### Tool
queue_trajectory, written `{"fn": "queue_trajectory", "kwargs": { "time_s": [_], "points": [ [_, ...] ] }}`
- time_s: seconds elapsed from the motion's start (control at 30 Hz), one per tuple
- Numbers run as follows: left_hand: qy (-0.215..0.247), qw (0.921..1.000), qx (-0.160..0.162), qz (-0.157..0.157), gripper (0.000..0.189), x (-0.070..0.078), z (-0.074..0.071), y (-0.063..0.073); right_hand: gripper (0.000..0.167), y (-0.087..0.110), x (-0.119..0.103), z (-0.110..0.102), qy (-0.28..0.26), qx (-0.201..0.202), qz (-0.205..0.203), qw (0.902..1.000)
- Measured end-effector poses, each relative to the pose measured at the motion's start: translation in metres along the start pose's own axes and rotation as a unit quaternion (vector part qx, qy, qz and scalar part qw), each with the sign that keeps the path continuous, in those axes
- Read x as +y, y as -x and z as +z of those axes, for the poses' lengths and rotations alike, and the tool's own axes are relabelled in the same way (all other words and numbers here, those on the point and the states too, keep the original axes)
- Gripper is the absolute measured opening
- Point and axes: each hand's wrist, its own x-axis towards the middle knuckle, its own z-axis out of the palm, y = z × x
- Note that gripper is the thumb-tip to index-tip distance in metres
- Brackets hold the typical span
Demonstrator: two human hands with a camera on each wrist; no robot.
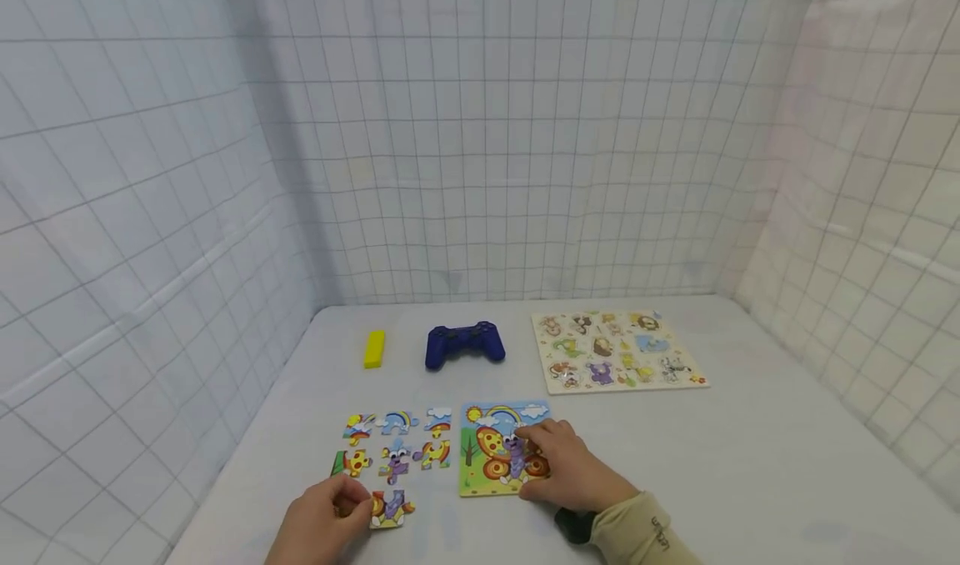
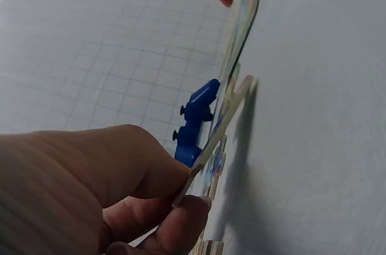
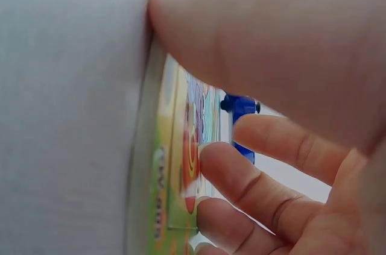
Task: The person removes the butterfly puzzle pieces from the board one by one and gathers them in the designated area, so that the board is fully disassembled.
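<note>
My left hand [image 1: 322,519] pinches a jigsaw piece [image 1: 390,512] between thumb and fingers. In the left wrist view that piece [image 2: 220,128] stands tilted, its far end close to the tabletop. Just beyond it, other loose pieces [image 1: 395,458] lie in spaced rows showing parts of a butterfly picture. To their right is the square butterfly puzzle board [image 1: 472,465]. Over the board's right part lies my right hand [image 1: 566,469], partly covering the picture. Its thumb [image 3: 199,20] touches the board's edge, while the other fingers [image 3: 232,173] are loosely bent at the printed face.
Behind the pieces are a yellow block [image 1: 374,349] and a dark blue game controller [image 1: 465,344]. A larger animal puzzle board [image 1: 618,352] lies at the back right. Grid-patterned cloth walls [image 1: 495,132] enclose the white table [image 1: 750,465] at the back and sides.
</note>
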Motion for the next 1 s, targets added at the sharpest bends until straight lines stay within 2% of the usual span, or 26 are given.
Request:
{"fn": "queue_trajectory", "kwargs": {
  "time_s": [0.17,0.37,0.57,0.67,0.87,1.0],
  "points": [
    [-0.055,0.9983,0.014,0.017,0.019,0.006,0.005,-0.001,0.076,0.001,0.000,0.002,-0.003,-0.005,0.007,1.0000],
    [-0.066,0.9975,0.018,0.019,0.025,0.005,0.005,0.000,0.075,0.003,-0.002,0.003,-0.004,-0.005,-0.001,1.0000],
    [-0.086,0.9957,-0.005,0.033,0.028,0.005,0.007,-0.003,0.075,0.002,-0.002,0.003,0.000,-0.008,-0.003,1.0000],
    [-0.119,0.9921,-0.017,0.036,0.030,0.006,0.010,-0.002,0.075,0.001,-0.001,0.002,0.002,-0.007,-0.005,1.0000],
    [-0.199,0.9795,-0.028,0.004,0.035,0.013,0.018,0.000,0.074,0.000,0.000,0.001,0.005,-0.006,-0.006,0.9999],
    [-0.225,0.9739,-0.029,0.006,0.035,0.016,0.022,0.000,0.073,-0.001,0.001,0.001,0.005,-0.007,-0.007,0.9999]
  ]
}}
